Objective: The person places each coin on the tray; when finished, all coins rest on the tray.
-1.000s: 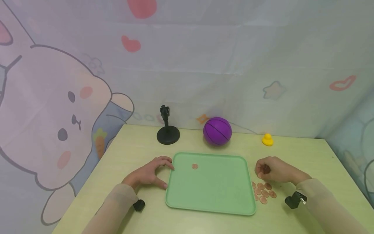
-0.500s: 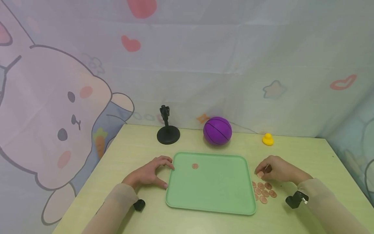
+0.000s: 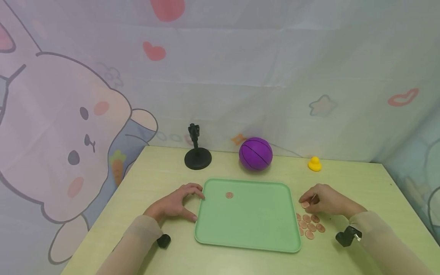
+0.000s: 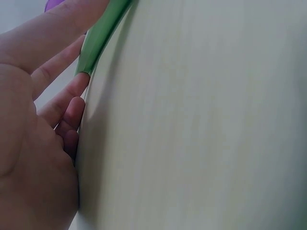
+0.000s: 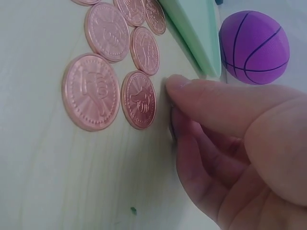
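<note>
My left hand (image 3: pixel 177 201) rests at the left edge of a pale green tray (image 3: pixel 247 247), thumb and fingers spread, fingertips at its rim. In the left wrist view, fingertips touch the tray's side (image 4: pixel 98 45). One copper-coloured coin (image 3: pixel 229 195) lies flat in the tray's upper left. Beyond the right edge, my right hand (image 3: pixel 324 199) pinches another coin (image 3: pixel 305 205) between thumb and fingers, low over the table. Only a thin edge of it shows in the right wrist view, the rest hidden by the fingers. Several loose coins (image 5: pixel 91 92), stamped with a hand design, lie beside that hand.
At the back of the table (image 3: pixel 172 168) stand a black round-based stand (image 3: pixel 198 159), a purple ball (image 3: pixel 256 154) with black lines and a small yellow rubber duck (image 3: pixel 314 164). Behind them hangs a printed cloth (image 3: pixel 220 76).
The right hand has shifted only very slightly, and the coin in its fingers shows more plainly than a second ago. The left hand, tray and other coins stay put.
</note>
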### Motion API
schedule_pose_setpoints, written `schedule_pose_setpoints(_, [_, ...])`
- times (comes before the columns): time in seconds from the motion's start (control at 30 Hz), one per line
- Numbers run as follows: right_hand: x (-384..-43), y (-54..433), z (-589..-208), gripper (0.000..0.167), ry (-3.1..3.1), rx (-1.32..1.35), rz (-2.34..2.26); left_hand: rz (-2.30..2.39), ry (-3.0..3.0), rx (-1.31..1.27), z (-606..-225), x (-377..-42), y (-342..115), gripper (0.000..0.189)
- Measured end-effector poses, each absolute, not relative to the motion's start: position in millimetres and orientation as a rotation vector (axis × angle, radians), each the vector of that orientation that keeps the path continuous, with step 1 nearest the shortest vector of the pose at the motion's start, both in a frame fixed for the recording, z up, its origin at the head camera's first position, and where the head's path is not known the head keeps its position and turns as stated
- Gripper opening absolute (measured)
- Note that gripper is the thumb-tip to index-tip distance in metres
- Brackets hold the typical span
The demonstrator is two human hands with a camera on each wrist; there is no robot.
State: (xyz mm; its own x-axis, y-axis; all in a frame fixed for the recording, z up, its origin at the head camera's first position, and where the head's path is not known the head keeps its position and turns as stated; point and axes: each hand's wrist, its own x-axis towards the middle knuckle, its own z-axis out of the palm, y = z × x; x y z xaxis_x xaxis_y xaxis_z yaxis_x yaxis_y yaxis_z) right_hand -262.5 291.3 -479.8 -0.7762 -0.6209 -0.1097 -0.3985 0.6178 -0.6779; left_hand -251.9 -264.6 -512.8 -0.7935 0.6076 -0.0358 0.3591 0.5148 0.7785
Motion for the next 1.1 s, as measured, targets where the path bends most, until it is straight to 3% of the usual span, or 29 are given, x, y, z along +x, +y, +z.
schedule_pose_setpoints(0.27, [-261.0,290.3,-480.1,0.013,2.564,-0.861,-0.921,1.126,2.477,0.810,-513.6,-253.5,-265.2,0.063])
schedule_pose_setpoints(0.87, [-260.3,288.0,-484.6,0.026,2.716,-0.785,-0.974,1.124,2.475,0.818,-514.9,-253.1,-265.7,0.063])
schedule_pose_setpoints(1.1, [-267.7,264.5,-481.5,0.028,2.693,-0.899,-1.054,1.140,2.476,0.826,-516.6,-253.4,-265.4,0.062])
